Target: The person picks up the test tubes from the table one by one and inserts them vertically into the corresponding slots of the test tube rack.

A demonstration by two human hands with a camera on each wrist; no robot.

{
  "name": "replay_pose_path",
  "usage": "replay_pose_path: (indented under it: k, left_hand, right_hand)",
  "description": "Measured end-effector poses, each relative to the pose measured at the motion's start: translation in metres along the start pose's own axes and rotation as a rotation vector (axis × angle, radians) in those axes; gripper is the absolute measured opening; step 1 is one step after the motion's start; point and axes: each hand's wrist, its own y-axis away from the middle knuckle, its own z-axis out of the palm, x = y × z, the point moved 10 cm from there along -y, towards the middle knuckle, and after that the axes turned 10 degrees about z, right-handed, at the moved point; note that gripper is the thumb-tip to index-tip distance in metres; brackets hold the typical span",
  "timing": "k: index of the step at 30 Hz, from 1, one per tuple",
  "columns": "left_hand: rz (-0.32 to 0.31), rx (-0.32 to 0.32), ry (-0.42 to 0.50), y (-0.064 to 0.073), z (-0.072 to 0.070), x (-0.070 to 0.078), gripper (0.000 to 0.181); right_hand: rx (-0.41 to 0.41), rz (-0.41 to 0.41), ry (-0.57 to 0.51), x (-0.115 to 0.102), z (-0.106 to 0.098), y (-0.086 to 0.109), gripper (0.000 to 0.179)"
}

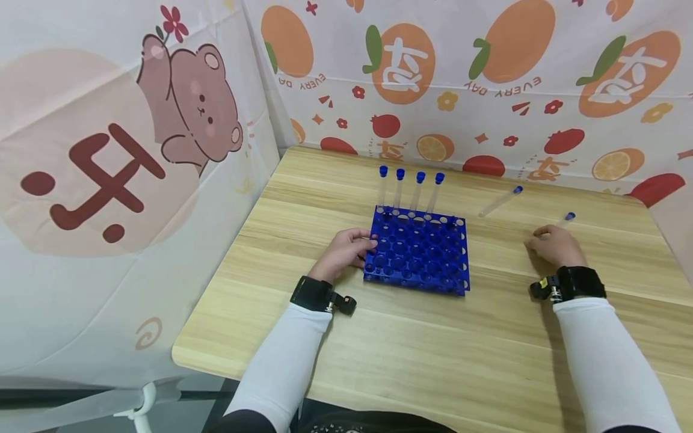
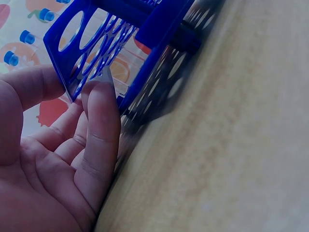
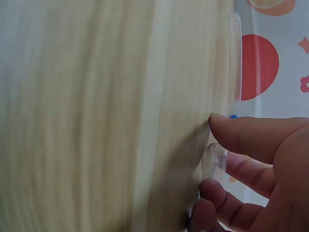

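A blue test tube rack with round holes stands on the wooden table. My left hand holds it by its left side, thumb in front and fingers behind in the left wrist view. Several clear test tubes with blue caps stand along the rack's back row. To the right, my right hand is down at the tabletop, fingers curled about a loose test tube. Its rounded end shows between thumb and fingers in the right wrist view, and its blue cap pokes out beyond the hand.
Another capped test tube lies on the table between rack and right hand, toward the back. A fruit-print cloth hangs behind the table, and a bear-print cloth hangs at the left.
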Motion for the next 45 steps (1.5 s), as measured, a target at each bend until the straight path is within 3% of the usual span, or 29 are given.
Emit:
replay_pose_path:
  k: [7,20,33,45]
  left_hand:
    - [0.002,-0.001,0.009,-0.001,0.000,-0.002,0.030]
    - [0.003,-0.001,0.002,-0.004,0.000,-0.003,0.029]
    - [0.003,-0.007,0.007,-0.003,0.000,-0.003,0.028]
    - [0.005,-0.006,-0.004,-0.003,-0.001,-0.003,0.028]
  right_hand:
    - [-0.007,0.010,-0.012,-0.009,0.007,0.001,0.051]
    - [-0.001,-0.069,-0.043,-0.027,0.018,0.012,0.039]
    - [0.014,-0.047,-0.343,-0.030,0.019,0.023,0.030]
    - [0.005,-0.107,-0.624,-0.041,0.019,0.027,0.056]
